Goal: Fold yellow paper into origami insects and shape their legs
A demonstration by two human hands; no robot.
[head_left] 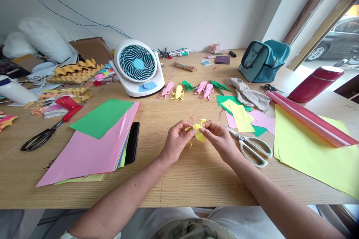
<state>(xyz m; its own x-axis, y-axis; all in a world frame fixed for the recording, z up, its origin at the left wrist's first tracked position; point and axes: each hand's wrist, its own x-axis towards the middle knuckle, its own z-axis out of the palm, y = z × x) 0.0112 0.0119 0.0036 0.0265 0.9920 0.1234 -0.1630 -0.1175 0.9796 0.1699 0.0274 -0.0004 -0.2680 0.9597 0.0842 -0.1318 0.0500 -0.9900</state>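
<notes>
A small yellow folded paper figure [200,135] is held above the table between both hands, with thin legs sticking out at its edges. My left hand [179,138] pinches its left side between thumb and fingers. On the other side, my right hand [220,138] grips it in the same way. Beyond the hands, finished-looking folded figures stand in a row: a yellow one [177,92], a pink one [167,89] and a green one [220,86] among several. White-handled scissors [254,149] lie just right of my right hand, their blades partly hidden.
Left lies a stack of coloured paper [89,153] beside a black phone [132,143]. A fan [137,67] stands behind it. To the right are paper offcuts [241,117], yellow sheets [314,153], a pink roll [308,119], a red flask [315,84] and a teal bag [263,61].
</notes>
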